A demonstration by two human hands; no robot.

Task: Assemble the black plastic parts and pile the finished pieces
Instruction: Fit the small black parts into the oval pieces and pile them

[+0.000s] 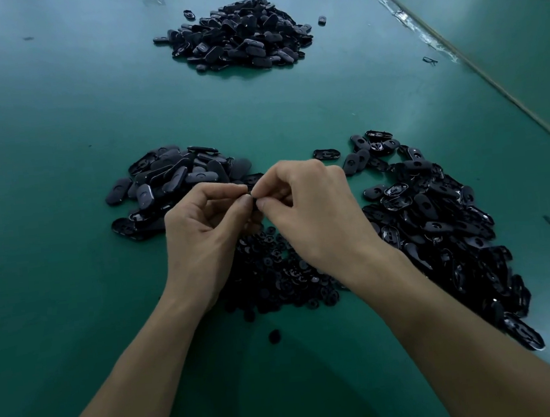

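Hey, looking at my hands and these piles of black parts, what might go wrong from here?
The small black part pinched between left hand and right hand could slip and vanish into the small round pieces below. That heap lies close to the right pile, so parts might mix.

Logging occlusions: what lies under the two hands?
A heap of small round black pieces on the green table, partly covered by the left hand and right hand. Both pinch a small black part, mostly hidden.
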